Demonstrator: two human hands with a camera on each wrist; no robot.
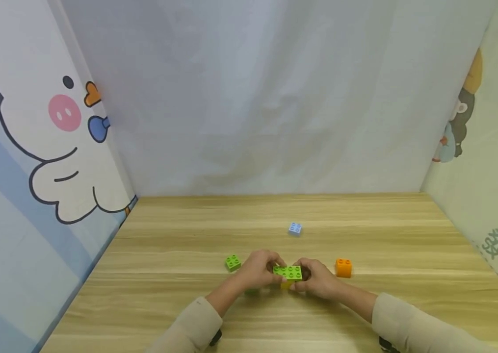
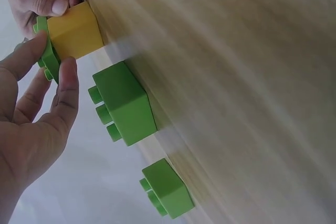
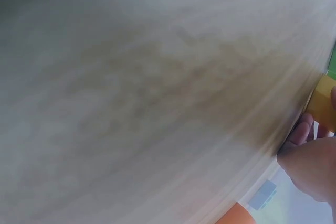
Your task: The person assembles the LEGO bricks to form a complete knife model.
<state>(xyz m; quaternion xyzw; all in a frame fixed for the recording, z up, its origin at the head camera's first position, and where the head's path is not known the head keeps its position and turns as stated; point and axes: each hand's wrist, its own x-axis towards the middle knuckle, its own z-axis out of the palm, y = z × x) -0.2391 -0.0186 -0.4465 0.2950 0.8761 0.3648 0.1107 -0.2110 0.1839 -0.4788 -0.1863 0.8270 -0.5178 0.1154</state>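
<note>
In front of me a flat green brick [image 1: 293,269] with studs on top lies over a yellow block [image 2: 77,30]. My left hand [image 1: 257,270] pinches the green brick between thumb and fingers from the left side. From the right, my right hand [image 1: 319,280] holds the yellow block, its thumb lying along the side in the left wrist view. The green brick sits at a slight tilt against the yellow block there. Close below the left hand stands a larger green block [image 2: 128,106], mostly hidden by that hand in the head view.
A smaller green block [image 1: 233,263] stands left of the hands. To the right is an orange block [image 1: 343,268], and farther back a light blue block [image 1: 295,229]. All are on the wooden table [image 1: 165,235], bordered by a grey curtain [image 1: 266,98] behind and printed side panels.
</note>
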